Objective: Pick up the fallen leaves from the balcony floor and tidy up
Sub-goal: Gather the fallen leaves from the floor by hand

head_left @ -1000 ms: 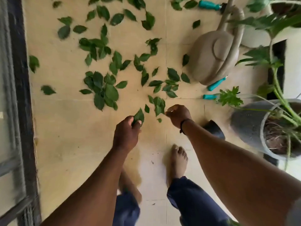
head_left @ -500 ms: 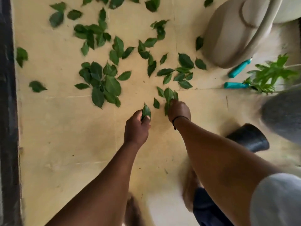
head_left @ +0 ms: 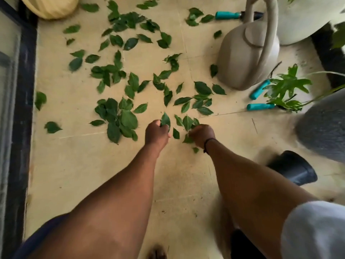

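a green leaf is held in the left hand. the fingers are curled around it, with the tip of the leaf poking up out of the fist. it looks like this hand is used as the keeping hand, so picked leaves are not dropped again. the right hand is bent down over a small bunch of leaves on the balcony floor. its fingers are curled into that bunch, and at least one leaf seems to be pinched, but how many are gripped cannot be told.

the job looks only just begun. most of the fallen leaves are spread over the floor ahead of the hands, with a thick heap to the left and more far up by the top edge.

the floor on the near side, under the arms, is mostly bare, so there is room to move there. on the right the way is crowded: a watering can, garden tools with blue handles, a grey pot and a small black pot are set close by. on the left the floor is ended by a dark door frame, and a few leaves are lying close to it. care is likely needed near those edges.
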